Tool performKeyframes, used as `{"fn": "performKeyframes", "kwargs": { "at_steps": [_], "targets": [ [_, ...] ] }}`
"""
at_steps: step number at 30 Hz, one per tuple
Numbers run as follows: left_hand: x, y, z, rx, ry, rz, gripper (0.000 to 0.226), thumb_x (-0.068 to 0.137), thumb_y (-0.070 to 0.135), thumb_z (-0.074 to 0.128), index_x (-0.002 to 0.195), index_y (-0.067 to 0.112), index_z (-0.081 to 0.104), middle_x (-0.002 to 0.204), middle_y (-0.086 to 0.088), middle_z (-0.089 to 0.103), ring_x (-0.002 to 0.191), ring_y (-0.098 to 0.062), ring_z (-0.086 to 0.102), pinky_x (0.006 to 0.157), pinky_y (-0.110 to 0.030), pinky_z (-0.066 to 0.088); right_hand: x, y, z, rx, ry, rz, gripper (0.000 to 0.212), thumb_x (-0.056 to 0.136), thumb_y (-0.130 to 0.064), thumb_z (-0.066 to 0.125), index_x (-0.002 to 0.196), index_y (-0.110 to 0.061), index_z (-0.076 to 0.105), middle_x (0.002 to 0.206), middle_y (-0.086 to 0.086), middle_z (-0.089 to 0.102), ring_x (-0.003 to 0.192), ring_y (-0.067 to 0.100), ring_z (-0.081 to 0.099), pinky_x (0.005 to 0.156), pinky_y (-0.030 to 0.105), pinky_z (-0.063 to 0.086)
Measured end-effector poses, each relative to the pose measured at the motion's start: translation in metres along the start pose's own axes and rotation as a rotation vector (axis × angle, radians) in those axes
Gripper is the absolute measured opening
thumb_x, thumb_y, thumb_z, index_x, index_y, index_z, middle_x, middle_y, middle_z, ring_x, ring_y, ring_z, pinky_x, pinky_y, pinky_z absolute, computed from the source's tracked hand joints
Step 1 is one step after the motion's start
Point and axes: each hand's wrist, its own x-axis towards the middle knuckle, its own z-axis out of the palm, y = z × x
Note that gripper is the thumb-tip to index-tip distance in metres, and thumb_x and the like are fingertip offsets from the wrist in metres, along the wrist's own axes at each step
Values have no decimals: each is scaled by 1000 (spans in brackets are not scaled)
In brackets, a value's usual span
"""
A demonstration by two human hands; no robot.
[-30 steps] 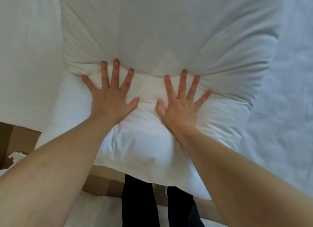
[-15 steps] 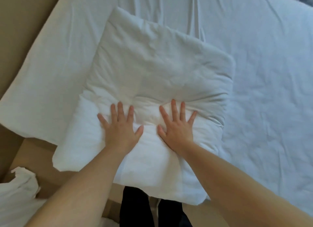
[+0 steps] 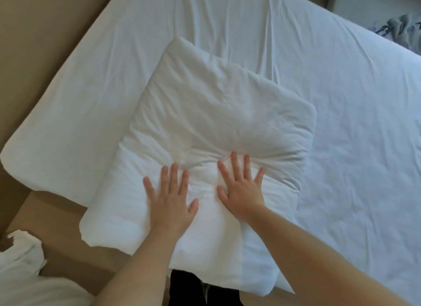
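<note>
A white pillow (image 3: 218, 114) lies on the corner of a bed with a white sheet (image 3: 341, 100), its near end hanging over the bed's edge. My left hand (image 3: 170, 198) lies flat on the pillow's near half, fingers straight and spread. My right hand (image 3: 241, 187) presses flat beside it, fingers straight, and the fabric creases around its fingertips. A dent runs across the pillow just beyond both hands.
A tan floor (image 3: 45, 32) shows left of the bed. A bunched white cloth (image 3: 25, 276) lies at the lower left. Rumpled grey fabric (image 3: 401, 29) sits at the far right edge. My dark trousers (image 3: 189, 289) show below the pillow.
The view has pulled back from close over the pillow, so the bed and floor now show. Both hands stay flat on the pillow, side by side.
</note>
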Motion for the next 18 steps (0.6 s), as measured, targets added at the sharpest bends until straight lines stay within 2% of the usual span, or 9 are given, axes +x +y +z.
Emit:
{"fn": "performKeyframes", "kwargs": {
  "at_steps": [4, 7, 10, 12, 15, 18],
  "targets": [
    [-1, 7, -1, -23, 23, -2, 79, 88, 60, 9, 152, 15, 15, 161, -14, 10, 148, -35, 9, 110, -70, 3, -4, -2, 5, 4, 66, -28, 70, 91, -55, 11, 153, -32, -14, 159, 6, -28, 144, 37, -27, 110, 72, -5],
    [-6, 14, 4, -60, 36, 49, 78, 89, 59, 19, 152, 13, 24, 160, -16, 16, 148, -35, 14, 111, -70, 5, -12, -5, 12, 19, 131, -115, 71, 93, -51, 25, 156, -27, 0, 163, 4, -13, 148, 34, -17, 111, 71, -1],
    [-13, 15, 11, -70, 45, 98, 77, 89, 57, 24, 151, 10, 29, 159, -17, 18, 148, -35, 14, 111, -69, 10, -19, 3, 21, -10, 152, -189, 70, 93, -48, 30, 156, -26, 9, 165, 2, -1, 150, 33, -6, 113, 70, 7],
    [-15, 15, 14, -62, 48, 114, 77, 89, 57, 25, 150, 10, 29, 159, -18, 18, 148, -35, 14, 111, -69, 11, -22, 11, 24, -46, 147, -225, 69, 94, -47, 30, 156, -26, 9, 165, 2, -1, 150, 33, -6, 113, 68, 9],
    [-17, 16, 17, -37, 43, 102, 77, 89, 56, 24, 150, 10, 29, 159, -18, 18, 148, -35, 14, 111, -68, 10, -21, 18, 24, -65, 110, -269, 68, 96, -48, 25, 156, -28, 2, 164, 0, -9, 149, 32, -15, 115, 67, 2],
    [-20, 28, 17, -30, 51, -14, 72, 90, 50, 22, 151, 12, 25, 160, -17, 16, 148, -34, 13, 113, -66, 7, -15, 20, 23, -100, 103, -323, 70, 94, -49, 23, 156, -26, 2, 164, 0, -11, 149, 32, -16, 113, 67, 0]
  ]
}}
